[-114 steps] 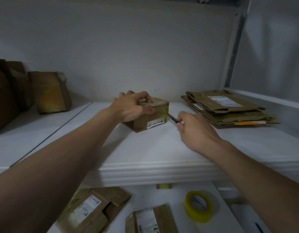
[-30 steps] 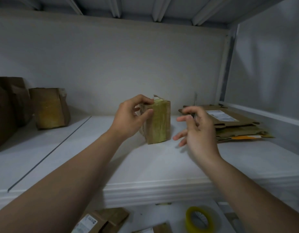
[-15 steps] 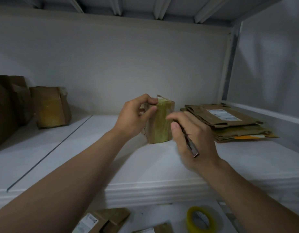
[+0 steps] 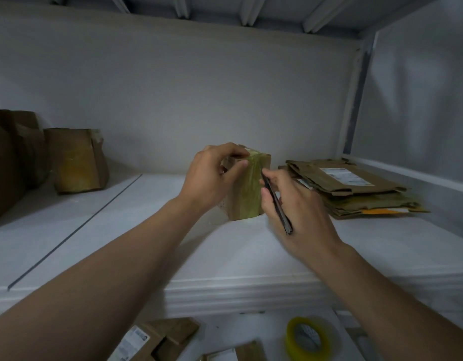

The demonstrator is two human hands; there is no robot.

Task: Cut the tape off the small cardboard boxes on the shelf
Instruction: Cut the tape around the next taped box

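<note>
A small cardboard box (image 4: 247, 196) stands on end on the white shelf (image 4: 251, 251), its near face covered with yellowish tape. My left hand (image 4: 212, 175) grips the box's top left corner, thumb on the taped face. My right hand (image 4: 295, 212) holds a thin dark cutter (image 4: 277, 204) like a pen, its tip touching the tape near the box's upper right edge.
A stack of flattened cardboard boxes (image 4: 355, 188) lies on the shelf to the right. Another taped box (image 4: 76, 160) and larger brown boxes (image 4: 11, 157) stand at the far left. Below the shelf are a yellow tape roll (image 4: 310, 338) and more flattened cartons (image 4: 157, 340).
The box has gone from lying flat to standing on end. My right hand has turned the cutter around and brought its tip up to the taped face.
</note>
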